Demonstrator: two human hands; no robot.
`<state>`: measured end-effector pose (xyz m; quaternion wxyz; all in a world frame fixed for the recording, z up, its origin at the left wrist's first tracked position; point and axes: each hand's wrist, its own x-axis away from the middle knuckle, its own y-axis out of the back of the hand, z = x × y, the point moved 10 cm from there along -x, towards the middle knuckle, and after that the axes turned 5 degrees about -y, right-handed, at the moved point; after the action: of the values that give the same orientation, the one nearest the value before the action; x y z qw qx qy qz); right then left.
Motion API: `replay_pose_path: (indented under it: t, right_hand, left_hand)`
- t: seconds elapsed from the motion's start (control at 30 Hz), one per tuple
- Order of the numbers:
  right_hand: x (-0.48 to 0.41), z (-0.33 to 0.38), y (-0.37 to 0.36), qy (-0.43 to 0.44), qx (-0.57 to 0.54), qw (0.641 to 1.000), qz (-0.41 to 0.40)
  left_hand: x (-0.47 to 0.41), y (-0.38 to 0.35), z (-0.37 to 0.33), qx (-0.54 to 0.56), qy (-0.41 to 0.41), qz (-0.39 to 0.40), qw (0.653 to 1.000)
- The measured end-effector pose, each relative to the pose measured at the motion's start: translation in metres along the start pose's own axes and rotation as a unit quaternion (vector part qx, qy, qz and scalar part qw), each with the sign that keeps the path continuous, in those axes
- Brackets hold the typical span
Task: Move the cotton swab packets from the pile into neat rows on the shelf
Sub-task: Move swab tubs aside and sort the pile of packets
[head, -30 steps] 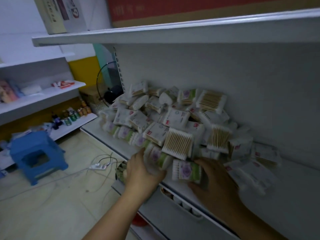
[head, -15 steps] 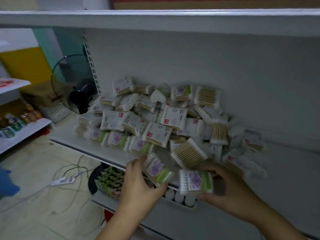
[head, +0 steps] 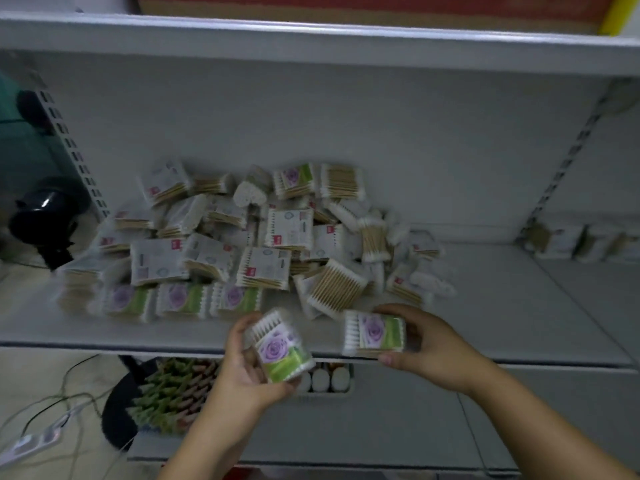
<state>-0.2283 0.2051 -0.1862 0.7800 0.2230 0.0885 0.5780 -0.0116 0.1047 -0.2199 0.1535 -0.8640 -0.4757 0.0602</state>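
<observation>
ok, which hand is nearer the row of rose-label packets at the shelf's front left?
Left. Left hand is just right of the row, nearer the camera; right hand is farther right.

My left hand (head: 247, 372) was turned palm up, fingers curled round a packet (head: 281, 351) that lay tilted in it. My right hand (head: 429, 348) pinched a second packet (head: 375, 334) by its end, thumb beneath, fingers on top. My left forearm (head: 207, 438) and right forearm (head: 536, 420) angled inward, hands near but apart.

Dim light falls on a white back panel (head: 311, 126) and a slotted upright (head: 74, 157). A black fan (head: 45, 216) stands at the left, and what looks like a power strip (head: 31, 443) lies on the pale floor (head: 41, 368).
</observation>
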Motion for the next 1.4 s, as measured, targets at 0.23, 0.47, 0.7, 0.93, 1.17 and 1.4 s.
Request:
replay_pose_path:
  t: [0.23,0.47,0.7,0.93,1.17,1.4]
  right_hand:
    - [0.044,-0.025,0.046,-0.028,-0.136,0.988,-0.062]
    - [0.139,-0.090,0.176,-0.034,-0.222,0.950,-0.219]
    - [0.268,-0.167,0.310,-0.046,-0.252,0.903,-0.345]
    - [0.367,-0.223,0.391,-0.048,-0.299,0.861,-0.408]
    - [0.414,-0.286,0.470,-0.058,-0.301,0.838,-0.452]
    - [0.394,-0.343,0.594,-0.106,-0.230,0.817,-0.518]
  left_hand:
    - [0.012,-0.067,0.011,0.049,0.029,0.042,0.997]
    - [0.025,-0.264,0.059,0.015,0.025,0.160,0.987]
    - [0.081,-0.469,0.110,0.017,0.052,0.274,0.960]
    - [0.124,-0.611,0.149,0.018,0.068,0.347,0.935]
    - [0.124,-0.721,0.209,0.021,0.097,0.382,0.919]
    - [0.062,-0.835,0.243,0.063,0.037,0.356,0.932]
